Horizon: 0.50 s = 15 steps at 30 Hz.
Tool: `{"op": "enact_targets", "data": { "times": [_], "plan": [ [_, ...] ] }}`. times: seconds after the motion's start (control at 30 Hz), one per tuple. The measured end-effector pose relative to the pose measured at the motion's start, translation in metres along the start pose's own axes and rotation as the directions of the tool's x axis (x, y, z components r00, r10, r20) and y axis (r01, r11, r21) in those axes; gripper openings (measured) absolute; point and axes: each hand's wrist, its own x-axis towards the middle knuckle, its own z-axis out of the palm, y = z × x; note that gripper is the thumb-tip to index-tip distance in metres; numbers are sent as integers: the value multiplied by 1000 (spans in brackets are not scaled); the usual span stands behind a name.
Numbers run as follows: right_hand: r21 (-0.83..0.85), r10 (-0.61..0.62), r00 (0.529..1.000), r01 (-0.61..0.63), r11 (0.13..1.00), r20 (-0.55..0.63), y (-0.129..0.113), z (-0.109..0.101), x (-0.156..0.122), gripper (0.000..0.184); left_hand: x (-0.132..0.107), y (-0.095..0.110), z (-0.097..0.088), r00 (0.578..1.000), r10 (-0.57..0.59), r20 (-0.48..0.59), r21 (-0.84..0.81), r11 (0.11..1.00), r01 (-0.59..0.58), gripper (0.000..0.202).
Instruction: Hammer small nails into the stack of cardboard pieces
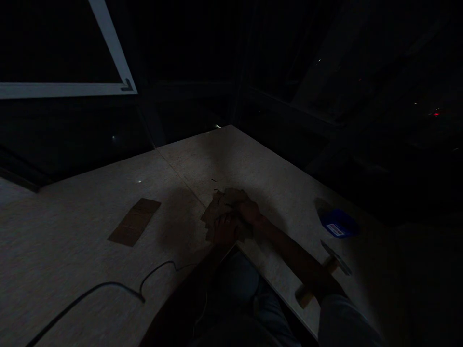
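Both hands rest on a pale crumpled cloth (216, 206) that lies on the counter (83, 226), right at its inner corner where the near edge turns around the person's lap. The right hand (249, 210) sits on the far side of the cloth with its fingers curled down over it, gripping the wad. The left hand (225, 231) lies on the near side of the cloth, touching the right hand. In this dim light I cannot tell whether its fingers are clenched or lying flat.

The right forearm runs back along the counter's near edge toward the lower right, ending in a light sleeve (343, 320). A hammer (331, 264) lies flat on the counter just beside that forearm. Its metal head points to the right edge, and its wooden handle passes under the arm and sticks out at the near edge. Beyond the hammer, near the right edge, sits a small blue box (339, 224).

Left of the hands, well apart from them, a flat brown rectangular piece (134, 222) lies on the counter. A black cable (108, 286) curls across the near left part. A white frame (65, 89) stands out in the dark beyond the far left edge.
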Motion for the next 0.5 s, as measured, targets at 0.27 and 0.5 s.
{"op": "enact_targets", "data": {
  "times": [0.27, 0.5],
  "plan": [
    [5, -62, 996, 63, 998, -61, 7, -14, 2, 33, -2, -2, 5, 1000, 6, -23, 0, 1000, -6, 37],
    [177, -26, 992, 47, 983, -120, 34, -33, 58, 20, -1, -2, 5, 1000, 3, -12, -6, 1000, -3, 40]
  ]
}}
